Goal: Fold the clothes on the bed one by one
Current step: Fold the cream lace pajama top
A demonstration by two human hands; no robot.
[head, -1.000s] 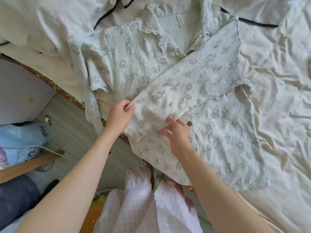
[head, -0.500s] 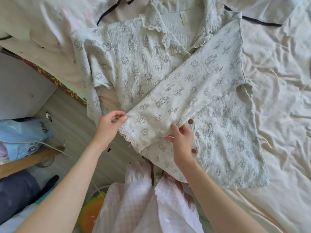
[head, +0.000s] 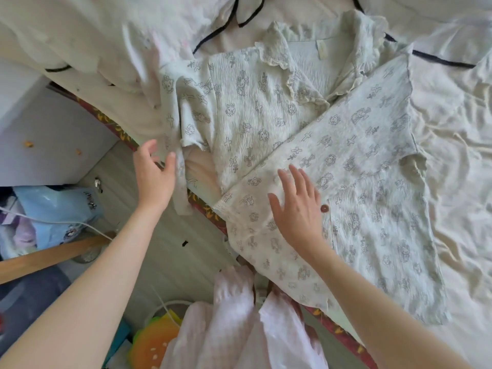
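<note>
Shirt (head: pixel 306 145) under right hand's (head: pixel 298 209) spread fingers (head: pixel 295 179).

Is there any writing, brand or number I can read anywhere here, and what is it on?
No text can be read.
Neck tag inside the shirt collar: too small and blurred to show any writing.
Shirt print: little cartoon figures and crosses, no letters.
Blue bag on the floor: dark cartoon marks, too blurred to read.

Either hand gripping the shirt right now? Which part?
Nothing is held. The right hand lies flat, fingers spread, on the folded-over sleeve of the printed shirt. The left hand is open beside the hanging left sleeve, not gripping it.
</note>
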